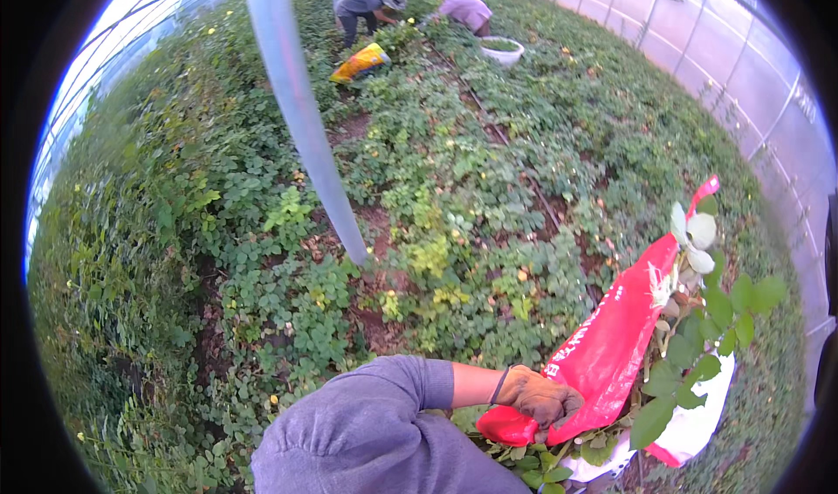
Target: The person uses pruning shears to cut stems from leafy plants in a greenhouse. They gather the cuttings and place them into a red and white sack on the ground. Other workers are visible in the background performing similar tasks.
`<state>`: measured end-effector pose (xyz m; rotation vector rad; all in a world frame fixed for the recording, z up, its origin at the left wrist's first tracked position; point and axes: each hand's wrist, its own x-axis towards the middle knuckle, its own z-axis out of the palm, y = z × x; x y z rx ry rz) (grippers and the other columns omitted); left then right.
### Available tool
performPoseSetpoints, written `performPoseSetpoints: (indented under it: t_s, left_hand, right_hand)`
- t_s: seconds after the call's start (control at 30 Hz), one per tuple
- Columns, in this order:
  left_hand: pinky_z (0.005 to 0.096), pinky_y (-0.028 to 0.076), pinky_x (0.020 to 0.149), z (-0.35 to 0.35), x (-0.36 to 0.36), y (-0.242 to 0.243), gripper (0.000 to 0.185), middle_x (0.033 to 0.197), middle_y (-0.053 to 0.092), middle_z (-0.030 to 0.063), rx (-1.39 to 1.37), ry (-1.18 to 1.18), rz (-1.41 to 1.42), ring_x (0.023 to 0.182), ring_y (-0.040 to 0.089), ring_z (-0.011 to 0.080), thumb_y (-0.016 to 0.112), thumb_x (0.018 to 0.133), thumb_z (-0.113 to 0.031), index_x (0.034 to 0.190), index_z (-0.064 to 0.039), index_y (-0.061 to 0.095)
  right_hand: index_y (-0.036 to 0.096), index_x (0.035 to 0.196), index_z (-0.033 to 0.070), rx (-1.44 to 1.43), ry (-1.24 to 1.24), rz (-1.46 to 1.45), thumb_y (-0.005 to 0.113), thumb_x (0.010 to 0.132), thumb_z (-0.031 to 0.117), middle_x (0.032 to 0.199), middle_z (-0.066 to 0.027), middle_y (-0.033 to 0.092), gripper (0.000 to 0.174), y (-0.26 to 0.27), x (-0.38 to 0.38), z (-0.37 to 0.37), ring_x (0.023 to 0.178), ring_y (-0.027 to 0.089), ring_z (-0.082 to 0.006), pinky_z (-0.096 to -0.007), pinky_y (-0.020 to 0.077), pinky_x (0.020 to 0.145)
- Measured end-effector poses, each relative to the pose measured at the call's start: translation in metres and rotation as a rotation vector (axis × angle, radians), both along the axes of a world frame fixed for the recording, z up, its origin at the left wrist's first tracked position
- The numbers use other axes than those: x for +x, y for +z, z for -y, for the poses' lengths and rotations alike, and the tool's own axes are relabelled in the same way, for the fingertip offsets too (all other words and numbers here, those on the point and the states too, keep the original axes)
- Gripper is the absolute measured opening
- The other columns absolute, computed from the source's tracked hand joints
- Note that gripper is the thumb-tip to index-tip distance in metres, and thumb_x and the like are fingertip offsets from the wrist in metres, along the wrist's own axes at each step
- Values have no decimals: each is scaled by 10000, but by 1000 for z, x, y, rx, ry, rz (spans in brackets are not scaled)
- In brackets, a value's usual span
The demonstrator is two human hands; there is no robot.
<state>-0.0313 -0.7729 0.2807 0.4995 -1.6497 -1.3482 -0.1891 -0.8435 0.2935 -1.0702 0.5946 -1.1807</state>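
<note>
My left hand (541, 397), in a brown work glove, reaches across from the left and grips the edge of a red woven plastic sack (609, 350). The red is bunched under its fingers. White writing runs along the sack's side. Leafy rose-like stems (687, 356) stick out along the sack's right side, their leaves spreading past its edge. Beyond them shows a white part of a sack (700, 415). White frayed fibres (661, 288) hang at the sack's upper edge. My right hand is out of view.
A metal post (308, 121) rises ahead from low leafy plants (419, 219). A dark hose (497, 131) runs between the plants. Two people (366, 6) (466, 11) bend over farther off, near a yellow-orange sack (360, 62) and a white tub (502, 52). A paved strip lies right.
</note>
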Motion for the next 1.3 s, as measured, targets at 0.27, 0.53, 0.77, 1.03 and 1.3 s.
performPoseSetpoints:
  t_s: [0.27, 0.53, 0.77, 1.03, 1.3]
  left_hand:
    - [292, 511, 652, -81, 128, 48, 181, 816, 594, 49, -125, 234, 46, 760, 623, 167, 722, 632, -20, 761, -26, 596]
    - [278, 485, 648, -103, 262, 78, 97, 758, 641, 24, -7, 508, 172, 719, 608, 146, 702, 705, -13, 794, -36, 670]
    - [293, 483, 615, -77, 405, 59, 138, 733, 678, 46, 32, 521, 62, 630, 601, 131, 617, 667, 56, 746, -41, 675]
    - [279, 465, 575, 3, 607, 60, 121, 691, 679, 42, 142, 445, 10, 629, 604, 126, 569, 688, 32, 719, -25, 671]
    - [283, 485, 560, 31, 698, 134, 199, 673, 650, 67, 362, 451, -195, 610, 620, 163, 511, 595, 35, 755, -22, 616]
  right_hand:
    - [493, 1131, -17, -137, 215, 93, 545, 920, 230, 942, -133, 593, 329, 60, 130, -65, 780, 621, -216, -345, 541, 684]
    - [483, 1168, -37, -482, 310, 72, 462, 972, 307, 967, -163, 599, 396, 92, 285, -67, 791, 628, -242, -359, 549, 674]
    - [460, 1288, -18, -111, 800, 276, 399, 1023, 308, 1095, -150, 605, 425, 74, 429, -38, 871, 621, -222, -350, 535, 676]
    - [438, 1288, -16, 262, 582, 271, 463, 995, 276, 1044, -152, 594, 415, 91, 635, 36, 792, 603, -212, -353, 530, 620]
    - [437, 1296, -14, 108, 572, 226, 452, 999, 265, 1049, -150, 593, 408, 137, 741, 83, 782, 597, -204, -338, 521, 616]
